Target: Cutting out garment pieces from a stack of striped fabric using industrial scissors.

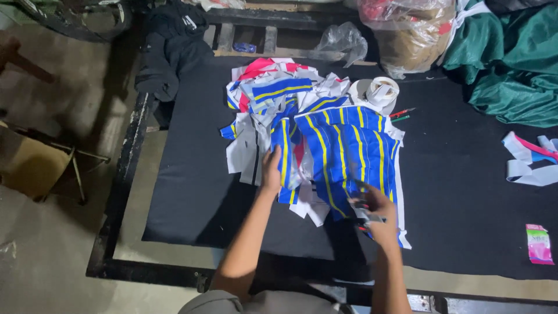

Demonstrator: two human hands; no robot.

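Scissors (365, 204) sit clamped in the person's right hand (381, 218), blades laid along the blue fabric with yellow stripes (343, 154) that lies in the middle of the black counter (192, 192). The left hand (271, 172) lies flat and spread on the pile's left edge, pinning white and striped cut pieces (264, 110), gripping nothing. It looks like a cutting step, and the cloth seems to need holding taut while the blades follow a stripe. A roll of white tape (378, 92) stands just beyond the pile. Loose strips (532, 160) lie well to the right, and a small pink sachet (539, 244) rests near the counter's right front edge. Clear plastic bags (407, 29) and green cloth (511, 64) crowd the far side.
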